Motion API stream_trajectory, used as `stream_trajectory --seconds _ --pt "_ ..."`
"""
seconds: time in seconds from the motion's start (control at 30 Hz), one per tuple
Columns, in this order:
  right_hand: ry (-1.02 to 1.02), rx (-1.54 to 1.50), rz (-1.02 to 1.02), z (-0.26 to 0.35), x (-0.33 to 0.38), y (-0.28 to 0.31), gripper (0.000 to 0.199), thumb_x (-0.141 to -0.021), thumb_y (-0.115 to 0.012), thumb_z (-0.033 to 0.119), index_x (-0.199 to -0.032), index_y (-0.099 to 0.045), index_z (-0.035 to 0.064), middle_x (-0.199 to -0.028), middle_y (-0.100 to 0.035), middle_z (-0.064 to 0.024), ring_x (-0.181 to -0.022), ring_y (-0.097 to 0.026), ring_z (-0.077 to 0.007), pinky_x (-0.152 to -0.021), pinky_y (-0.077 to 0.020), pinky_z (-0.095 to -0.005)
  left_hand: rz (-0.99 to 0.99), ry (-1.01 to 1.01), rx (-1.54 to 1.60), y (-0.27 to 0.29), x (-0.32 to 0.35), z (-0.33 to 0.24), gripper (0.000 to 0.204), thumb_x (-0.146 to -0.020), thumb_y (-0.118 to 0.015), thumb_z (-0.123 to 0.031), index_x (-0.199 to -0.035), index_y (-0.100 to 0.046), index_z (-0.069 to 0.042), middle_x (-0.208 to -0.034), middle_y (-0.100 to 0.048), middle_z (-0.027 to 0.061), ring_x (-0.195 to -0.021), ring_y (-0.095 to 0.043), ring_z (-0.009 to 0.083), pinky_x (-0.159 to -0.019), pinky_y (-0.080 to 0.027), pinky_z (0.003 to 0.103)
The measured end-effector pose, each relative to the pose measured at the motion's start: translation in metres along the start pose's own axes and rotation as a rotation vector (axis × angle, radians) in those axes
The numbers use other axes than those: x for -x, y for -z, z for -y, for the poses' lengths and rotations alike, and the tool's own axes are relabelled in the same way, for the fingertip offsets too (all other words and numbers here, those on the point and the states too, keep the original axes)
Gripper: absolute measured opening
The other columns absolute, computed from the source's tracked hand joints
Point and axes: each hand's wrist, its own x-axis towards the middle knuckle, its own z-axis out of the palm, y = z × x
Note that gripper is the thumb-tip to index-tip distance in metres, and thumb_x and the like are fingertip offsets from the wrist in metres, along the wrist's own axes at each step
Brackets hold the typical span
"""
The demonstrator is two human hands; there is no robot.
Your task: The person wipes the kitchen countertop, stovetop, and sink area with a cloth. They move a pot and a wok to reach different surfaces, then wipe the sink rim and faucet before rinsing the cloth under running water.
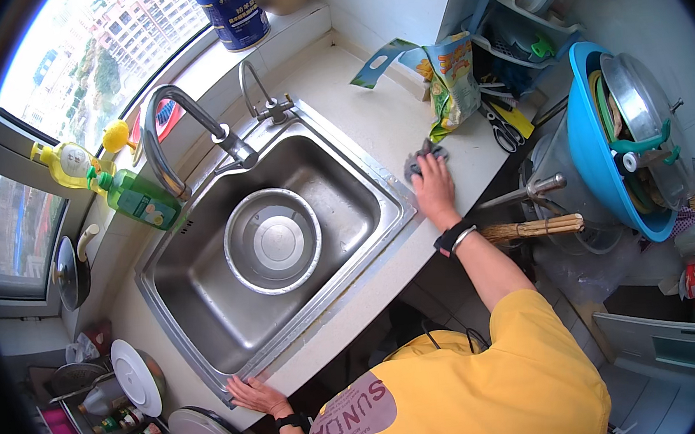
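Observation:
My right hand (434, 190) presses a dark grey cloth (425, 160) onto the pale countertop (351, 68), to the right of the sink. The cloth is crumpled and slightly blurred, and my fingers partly cover it. At the near left corner of the steel sink (341, 331), my left hand (257, 397) lies with its fingers spread on the rim and the counter edge, holding nothing. Inside the sink sits a round metal basin (277, 279) with some clear water in it.
A curved faucet (166, 142) and a smaller tap (273, 108) rise behind the sink. Green (141, 200) and yellow soap bottles stand at left. Beyond the cloth are a colourful bag (453, 84) and scissors (504, 130). A blue tub (593, 142) with lids stands right.

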Motion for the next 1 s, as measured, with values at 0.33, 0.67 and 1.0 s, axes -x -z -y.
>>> stream_trajectory --seconds 0.33,0.67,1.0 --pt "0.045 0.147 0.128 0.034 -0.12 -0.025 0.061 -0.092 -0.06 0.031 -0.143 -0.038 0.0063 -0.153 -0.032 -0.0205 -0.143 -0.026 -0.0394 -0.116 -0.0194 -0.0515 0.004 0.029 -0.022 0.005 0.001 -0.003 0.052 -0.103 -0.034 -0.04 -0.139 -0.047 -0.006 -0.148 -0.044 0.0116 -0.143 -0.031 0.0289 -0.118 -0.009 0.054" --pt "0.086 -0.371 -0.187 0.025 -0.068 -0.006 0.032 -0.086 -0.054 0.006 -0.117 -0.058 0.0061 -0.116 -0.063 -0.0136 -0.109 -0.058 -0.0335 -0.093 -0.0469 -0.0436 0.0 0.022 -0.062 -0.002 0.0 0.004 0.064 -0.103 -0.028 -0.052 -0.144 -0.041 -0.005 -0.151 -0.04 0.0124 -0.145 -0.03 0.0302 -0.117 -0.013 0.055" --pt "-0.355 0.155 -0.359 -0.075 -0.052 0.01 0.042 -0.087 -0.063 0.013 -0.128 -0.055 0.0116 -0.137 -0.053 -0.006 -0.133 -0.043 -0.0282 -0.109 -0.0345 -0.0447 -0.06 -0.011 0.015 0.0 0.0 0.004 0.06 -0.103 -0.029 -0.05 -0.141 -0.045 -0.006 -0.148 -0.044 0.0116 -0.141 -0.035 0.0305 -0.116 -0.016 0.053"
